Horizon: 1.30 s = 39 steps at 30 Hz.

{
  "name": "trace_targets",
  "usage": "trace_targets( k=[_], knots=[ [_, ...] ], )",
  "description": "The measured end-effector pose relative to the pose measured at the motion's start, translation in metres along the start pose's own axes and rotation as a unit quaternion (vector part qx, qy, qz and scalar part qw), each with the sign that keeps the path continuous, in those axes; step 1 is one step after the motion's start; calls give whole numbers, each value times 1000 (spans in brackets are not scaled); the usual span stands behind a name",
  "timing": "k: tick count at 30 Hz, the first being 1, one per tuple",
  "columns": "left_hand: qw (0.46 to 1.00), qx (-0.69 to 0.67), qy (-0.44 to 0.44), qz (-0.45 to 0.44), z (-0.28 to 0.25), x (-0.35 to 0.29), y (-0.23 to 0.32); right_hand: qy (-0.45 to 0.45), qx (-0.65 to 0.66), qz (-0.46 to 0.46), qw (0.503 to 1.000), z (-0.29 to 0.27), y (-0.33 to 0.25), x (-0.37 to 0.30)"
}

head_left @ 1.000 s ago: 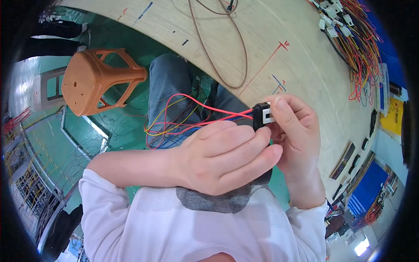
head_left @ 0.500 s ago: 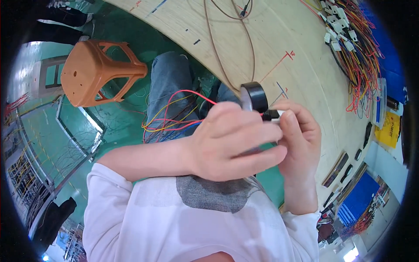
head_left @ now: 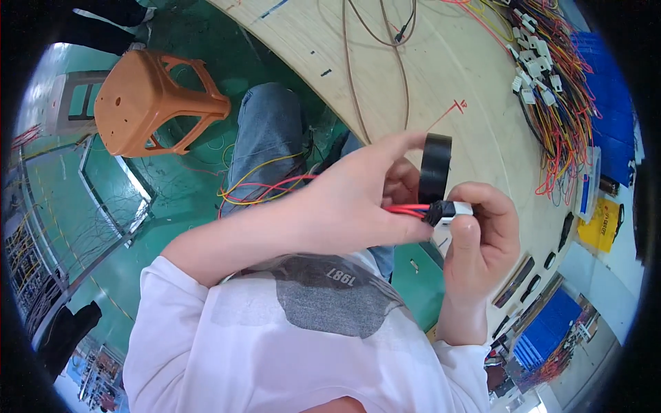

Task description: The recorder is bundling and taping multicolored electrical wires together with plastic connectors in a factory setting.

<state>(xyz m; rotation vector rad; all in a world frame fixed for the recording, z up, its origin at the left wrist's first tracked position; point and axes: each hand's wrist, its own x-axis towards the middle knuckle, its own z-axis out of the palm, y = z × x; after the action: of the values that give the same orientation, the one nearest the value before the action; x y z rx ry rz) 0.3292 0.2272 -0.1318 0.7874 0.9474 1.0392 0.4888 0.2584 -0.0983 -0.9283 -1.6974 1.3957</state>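
Observation:
My left hand [head_left: 351, 196] reaches across from the left, its fingers curled at a roll of black tape [head_left: 435, 165] that stands on edge. Red and dark wires [head_left: 407, 208] come out beside its thumb. Black tape [head_left: 435, 213] wraps these wires just behind a white plug connector [head_left: 460, 208]. The thumb and index finger of my right hand [head_left: 485, 237] pinch that connector. Behind my left hand, a loose bundle of red and yellow wires [head_left: 265, 189] hangs over my jeans. Part of the tape roll's inner side is hidden by my fingers.
A pale wooden table [head_left: 482, 124] curves along the far and right sides. On it lie a brown cable [head_left: 351, 76] and a heap of wire harnesses with white connectors [head_left: 540, 76]. An orange plastic stool [head_left: 148, 103] stands on the green floor at left.
My left hand has turned and opened out its grip, showing the taped wires and connector. The tape roll has shifted right and a little nearer. My right hand keeps its pinch, slightly lower.

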Motion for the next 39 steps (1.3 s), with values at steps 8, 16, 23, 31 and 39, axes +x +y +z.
trace_targets(
  k=[8,16,23,31,39],
  knots=[
    [969,-231,21,-87,-8,2,26,26,13,133,991,-3,-8,5],
    [864,237,11,444,1,-7,-6,58,48,218,973,-4,-21,17],
    [996,10,-85,-20,-7,2,14,-7,-107,-33,994,-7,-9,14],
    [933,271,118,206,7,-4,-12,96,-23,95,991,11,-2,7],
    [915,-322,-118,-212,-17,9,-13,-54,-270,-125,953,-1,15,10]
  ],
)
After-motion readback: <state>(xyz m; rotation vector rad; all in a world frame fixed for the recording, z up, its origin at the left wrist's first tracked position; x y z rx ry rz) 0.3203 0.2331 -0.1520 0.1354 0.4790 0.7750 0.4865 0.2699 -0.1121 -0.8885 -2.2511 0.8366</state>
